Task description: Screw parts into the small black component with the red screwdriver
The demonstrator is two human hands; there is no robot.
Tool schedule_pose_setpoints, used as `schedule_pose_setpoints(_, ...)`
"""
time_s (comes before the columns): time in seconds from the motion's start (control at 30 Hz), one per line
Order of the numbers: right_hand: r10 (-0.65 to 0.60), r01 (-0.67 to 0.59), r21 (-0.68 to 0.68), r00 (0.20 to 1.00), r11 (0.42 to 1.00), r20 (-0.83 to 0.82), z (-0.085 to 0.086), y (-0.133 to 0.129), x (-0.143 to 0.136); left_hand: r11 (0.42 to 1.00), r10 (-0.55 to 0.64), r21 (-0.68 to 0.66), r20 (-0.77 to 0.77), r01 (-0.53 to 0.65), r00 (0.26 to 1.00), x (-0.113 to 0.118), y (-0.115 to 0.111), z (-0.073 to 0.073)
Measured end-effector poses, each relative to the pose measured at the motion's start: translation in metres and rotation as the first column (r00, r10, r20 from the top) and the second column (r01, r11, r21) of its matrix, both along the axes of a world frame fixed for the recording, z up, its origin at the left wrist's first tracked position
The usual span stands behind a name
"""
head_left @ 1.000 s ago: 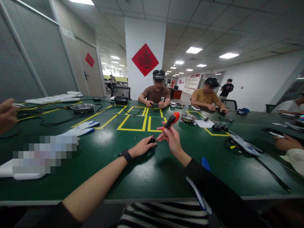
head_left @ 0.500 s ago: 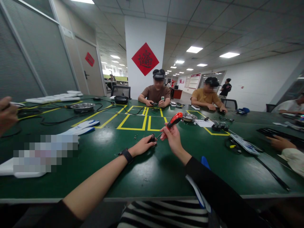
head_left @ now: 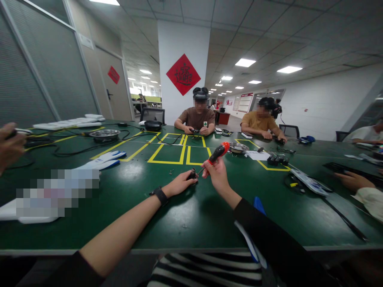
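My left hand (head_left: pixel 180 184), with a dark band on its wrist, pinches a small black cylindrical part (head_left: pixel 193 173) against the green table (head_left: pixel 134 223). In my right hand (head_left: pixel 218 172) is a red and black screwdriver (head_left: pixel 220 152), its handle tilted up to the right. The screwdriver's thin shaft points down left to the black part. Whether the tip touches it is too small to tell. Several tiny metal pieces (head_left: pixel 170 172) lie left of the part.
White-and-blue gloves (head_left: pixel 107 159) and a blurred white package lie at left. Metal bowls (head_left: pixel 104 135) and black cables stand farther back. Black blocks (head_left: pixel 277 160) and a white-blue strip (head_left: pixel 308 181) are at right. Other people's hands (head_left: pixel 356 180) are at both sides.
The screwdriver's handle has turned about its axis, showing more black, and shifted slightly left. My left hand holds the black part as before.
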State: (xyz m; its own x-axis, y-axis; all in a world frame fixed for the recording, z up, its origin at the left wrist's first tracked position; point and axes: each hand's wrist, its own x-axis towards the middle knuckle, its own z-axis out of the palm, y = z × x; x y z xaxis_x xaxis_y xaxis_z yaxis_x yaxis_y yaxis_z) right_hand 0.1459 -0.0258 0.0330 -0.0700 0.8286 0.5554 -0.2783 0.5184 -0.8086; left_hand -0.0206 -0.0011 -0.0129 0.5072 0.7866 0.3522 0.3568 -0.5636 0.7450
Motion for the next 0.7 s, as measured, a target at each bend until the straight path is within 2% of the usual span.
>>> schedule_pose_setpoints(0.17, -0.063, 0.063, 0.013, 0.995, 0.998, 0.078, -0.004, 0.003, 0.0, 1.0, 0.001, -0.005, 0.002, -0.001, 1.0, 0.0, -0.001, 0.001)
schedule_pose_setpoints(0.3, -0.301, 0.287, 0.118, 0.946, 0.951, 0.121, -0.001, 0.002, 0.004, 0.999, 0.0, -0.033, 0.009, 0.001, 1.0, 0.0, -0.001, 0.001)
schedule_pose_setpoints(0.37, -0.342, 0.318, 0.169, 0.93, 0.933, 0.135, 0.003, 0.0, 0.005, 1.0, 0.0, -0.031, 0.01, 0.0, 1.0, 0.0, 0.0, 0.001)
schedule_pose_setpoints(0.43, -0.259, 0.236, 0.164, 0.956, 0.958, 0.137, 0.006, -0.002, 0.006, 1.0, -0.001, -0.026, 0.01, 0.002, 1.0, 0.0, -0.001, 0.001)
schedule_pose_setpoints(0.53, -0.065, 0.063, 0.054, 0.997, 0.997, 0.04, 0.008, -0.003, 0.005, 1.0, -0.007, -0.027, 0.011, 0.007, 1.0, 0.0, -0.002, 0.002)
schedule_pose_setpoints(0.63, 0.077, -0.081, -0.053, 0.994, 0.995, -0.08, 0.009, -0.003, 0.005, 1.0, 0.005, -0.028, 0.005, -0.005, 1.0, 0.0, -0.002, 0.003)
schedule_pose_setpoints(0.7, 0.124, -0.132, -0.077, 0.987, 0.988, -0.104, 0.011, -0.004, 0.005, 0.999, 0.015, -0.031, -0.003, -0.015, 1.0, 0.0, -0.003, 0.003)
